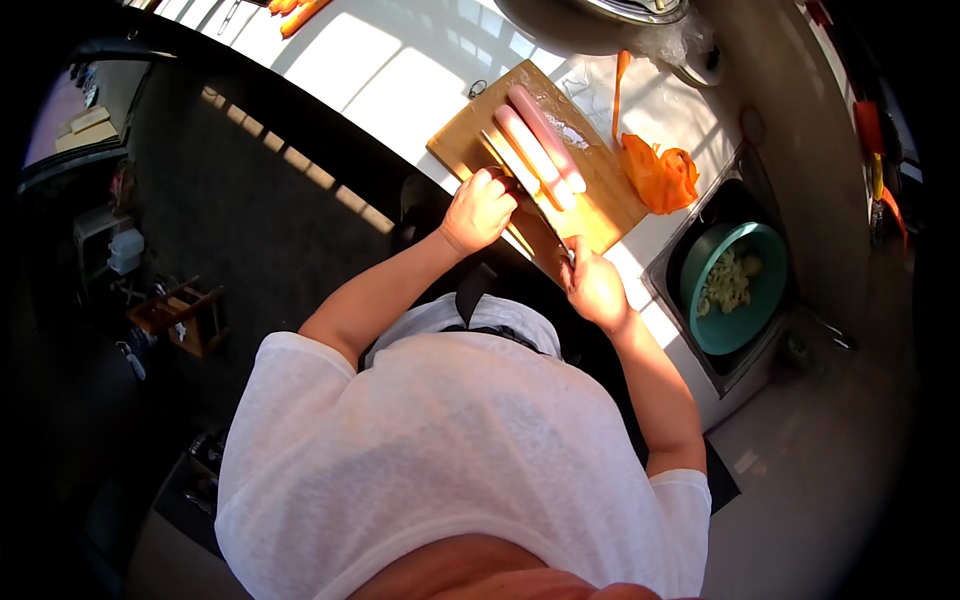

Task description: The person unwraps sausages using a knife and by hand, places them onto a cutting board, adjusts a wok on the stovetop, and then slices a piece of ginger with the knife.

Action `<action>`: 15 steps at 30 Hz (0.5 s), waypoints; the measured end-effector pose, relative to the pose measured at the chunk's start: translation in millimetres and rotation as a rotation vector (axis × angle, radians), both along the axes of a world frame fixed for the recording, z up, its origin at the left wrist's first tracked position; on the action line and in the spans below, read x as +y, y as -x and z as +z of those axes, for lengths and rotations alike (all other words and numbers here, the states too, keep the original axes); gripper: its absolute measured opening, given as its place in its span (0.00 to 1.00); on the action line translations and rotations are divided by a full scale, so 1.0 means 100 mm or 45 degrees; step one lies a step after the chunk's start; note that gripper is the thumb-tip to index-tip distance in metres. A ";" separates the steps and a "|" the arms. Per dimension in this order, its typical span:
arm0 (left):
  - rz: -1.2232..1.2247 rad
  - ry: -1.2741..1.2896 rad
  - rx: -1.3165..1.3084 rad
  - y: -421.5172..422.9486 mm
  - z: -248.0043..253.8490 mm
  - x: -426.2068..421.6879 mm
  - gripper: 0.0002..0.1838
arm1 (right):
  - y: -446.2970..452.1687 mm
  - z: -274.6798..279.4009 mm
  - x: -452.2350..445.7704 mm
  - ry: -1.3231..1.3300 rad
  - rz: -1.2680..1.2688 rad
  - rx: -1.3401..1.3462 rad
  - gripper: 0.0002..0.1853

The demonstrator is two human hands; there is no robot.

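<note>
A wooden cutting board (605, 195) lies at an angle on the white counter. Two long pink sausages (545, 135) rest side by side on it. My right hand (597, 290) is closed round the handle of a knife (540, 212), whose blade runs up and left across the board. At the board's near left edge, my left hand (480, 210) has its fingers curled and pressed together beside the blade; they touch something dark that I cannot make out. A thin pale strip lies below the fingers.
An orange plastic bag (660, 175) lies right of the board. Farther right, a teal bowl (770, 290) with chopped pale pieces sits in the sink (722, 375). A large metal pot (560, 35) stands behind. Carrots (303, 16) are at the upper left.
</note>
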State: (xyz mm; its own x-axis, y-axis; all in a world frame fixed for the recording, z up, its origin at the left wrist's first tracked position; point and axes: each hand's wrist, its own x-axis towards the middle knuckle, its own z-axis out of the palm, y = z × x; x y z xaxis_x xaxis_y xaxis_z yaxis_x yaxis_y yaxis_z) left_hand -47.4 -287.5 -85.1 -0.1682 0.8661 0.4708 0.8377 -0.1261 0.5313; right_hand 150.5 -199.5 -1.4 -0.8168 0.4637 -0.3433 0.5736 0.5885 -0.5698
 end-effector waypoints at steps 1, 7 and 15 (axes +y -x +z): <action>-0.009 -0.005 -0.008 -0.03 0.01 -0.04 0.06 | -0.03 0.01 -0.02 0.010 -0.006 -0.008 0.12; 0.123 0.000 0.021 0.06 0.01 -0.02 0.07 | 0.03 0.32 0.06 -0.014 -0.006 -0.125 0.13; 0.026 0.024 -0.004 0.09 -0.02 -0.01 0.06 | 0.09 0.13 0.00 0.043 -0.085 -0.108 0.13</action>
